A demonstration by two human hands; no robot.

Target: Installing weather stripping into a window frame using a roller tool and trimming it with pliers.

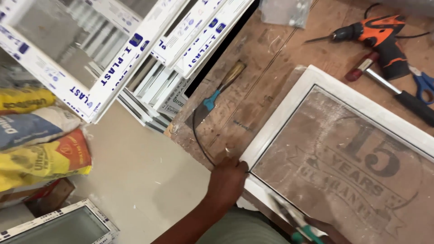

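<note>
Head view: left hand (228,178) pinches the black rubber gasket (197,135) at the white window frame (271,131) corner on the counter (253,81), steadying it; right hand (323,226) grips green-handled pliers (294,219) low down.

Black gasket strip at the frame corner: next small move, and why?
Probably press the black gasket strip further into the groove along the white window frame. The left hand pinches it at the near corner, its loose end loops over the workbench, and the right hand holds green-handled pliers alongside.
</note>
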